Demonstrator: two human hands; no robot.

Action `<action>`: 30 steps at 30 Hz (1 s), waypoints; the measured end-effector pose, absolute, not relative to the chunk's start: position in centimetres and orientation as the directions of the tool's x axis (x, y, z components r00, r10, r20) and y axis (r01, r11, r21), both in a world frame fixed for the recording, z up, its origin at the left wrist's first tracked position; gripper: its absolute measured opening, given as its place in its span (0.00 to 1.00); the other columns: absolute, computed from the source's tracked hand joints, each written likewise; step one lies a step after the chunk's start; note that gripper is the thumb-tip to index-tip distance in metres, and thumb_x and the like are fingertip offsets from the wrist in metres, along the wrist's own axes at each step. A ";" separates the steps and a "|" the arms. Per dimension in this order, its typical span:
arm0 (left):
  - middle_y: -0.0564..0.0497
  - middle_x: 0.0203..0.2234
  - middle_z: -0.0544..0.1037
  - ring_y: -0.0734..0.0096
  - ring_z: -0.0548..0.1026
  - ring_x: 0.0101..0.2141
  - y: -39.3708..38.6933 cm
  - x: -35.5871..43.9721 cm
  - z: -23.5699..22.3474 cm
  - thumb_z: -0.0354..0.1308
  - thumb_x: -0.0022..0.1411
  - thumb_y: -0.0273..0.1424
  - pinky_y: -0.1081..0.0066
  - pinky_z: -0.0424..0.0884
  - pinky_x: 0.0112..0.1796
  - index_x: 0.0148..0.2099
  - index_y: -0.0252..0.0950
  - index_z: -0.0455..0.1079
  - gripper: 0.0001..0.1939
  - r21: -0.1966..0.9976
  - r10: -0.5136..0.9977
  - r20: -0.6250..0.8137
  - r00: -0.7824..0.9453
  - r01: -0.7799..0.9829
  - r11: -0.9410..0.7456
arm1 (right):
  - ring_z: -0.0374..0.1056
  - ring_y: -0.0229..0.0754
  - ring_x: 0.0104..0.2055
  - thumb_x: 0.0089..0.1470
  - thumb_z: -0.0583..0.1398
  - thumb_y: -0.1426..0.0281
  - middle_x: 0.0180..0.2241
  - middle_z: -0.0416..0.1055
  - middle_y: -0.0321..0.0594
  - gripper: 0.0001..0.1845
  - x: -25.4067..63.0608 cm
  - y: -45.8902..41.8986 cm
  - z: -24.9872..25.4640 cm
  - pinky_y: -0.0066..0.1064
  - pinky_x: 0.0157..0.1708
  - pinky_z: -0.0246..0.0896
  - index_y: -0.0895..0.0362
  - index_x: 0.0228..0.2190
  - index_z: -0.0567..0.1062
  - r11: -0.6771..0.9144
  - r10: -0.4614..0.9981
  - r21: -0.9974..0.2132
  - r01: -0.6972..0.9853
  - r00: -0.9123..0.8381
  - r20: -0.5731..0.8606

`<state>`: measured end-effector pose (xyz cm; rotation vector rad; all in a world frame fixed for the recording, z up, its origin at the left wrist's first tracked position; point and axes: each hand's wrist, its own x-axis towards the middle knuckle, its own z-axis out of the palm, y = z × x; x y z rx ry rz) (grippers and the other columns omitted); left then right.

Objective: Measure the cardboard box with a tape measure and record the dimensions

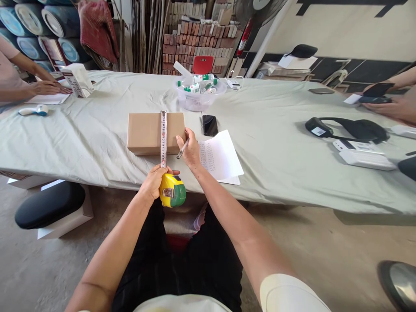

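A brown cardboard box (144, 130) lies on the cloth-covered table in front of me. Across its top runs the blade of a yellow and green tape measure (172, 191), hooked at the box's far edge. My left hand (154, 182) is closed on the tape measure, just off the table's near edge. With a pen (183, 148) between its fingers, my right hand (191, 149) rests at the box's right side. Written sheets of paper (224, 156) lie partly behind my right wrist. Beyond that hand is a black phone (209, 125).
A clear plastic basin (195, 102) of bottles stands at the back of the table. To the right lie a black head strap (354, 128) and a white device (365, 156). Other people's hands (48, 86) are at both table ends. A black-cushioned stool (50, 206) stands lower left.
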<state>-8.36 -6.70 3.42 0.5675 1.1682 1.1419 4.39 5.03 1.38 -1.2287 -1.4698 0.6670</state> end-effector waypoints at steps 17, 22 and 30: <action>0.45 0.23 0.81 0.63 0.78 0.27 -7.3 -7.6 3.0 0.61 0.43 0.31 0.72 0.67 0.25 0.26 0.38 0.66 0.07 0.861 0.911 -0.404 -0.084 -0.372 0.347 | 0.72 0.51 0.53 0.54 0.60 0.60 0.51 0.75 0.50 0.26 3.9 4.9 1.3 0.45 0.57 0.68 0.58 0.52 0.68 0.334 0.923 -0.906 0.259 0.105 0.370; 0.46 0.23 0.80 0.66 0.76 0.24 -7.2 -7.6 3.1 0.62 0.42 0.33 0.72 0.68 0.25 0.27 0.38 0.66 0.09 0.874 0.919 -0.385 -0.086 -0.356 0.332 | 0.73 0.51 0.53 0.55 0.60 0.57 0.51 0.75 0.47 0.27 4.0 5.0 1.5 0.45 0.56 0.68 0.55 0.53 0.68 0.291 0.937 -0.913 0.287 0.105 0.332; 0.47 0.24 0.80 0.66 0.77 0.25 -7.2 -7.7 2.8 0.62 0.43 0.34 0.72 0.68 0.26 0.29 0.38 0.65 0.10 0.883 0.931 -0.359 -0.066 -0.347 0.316 | 0.73 0.51 0.53 0.54 0.61 0.54 0.50 0.76 0.47 0.29 3.9 5.1 1.4 0.44 0.56 0.68 0.56 0.53 0.68 0.291 0.938 -0.920 0.264 0.112 0.329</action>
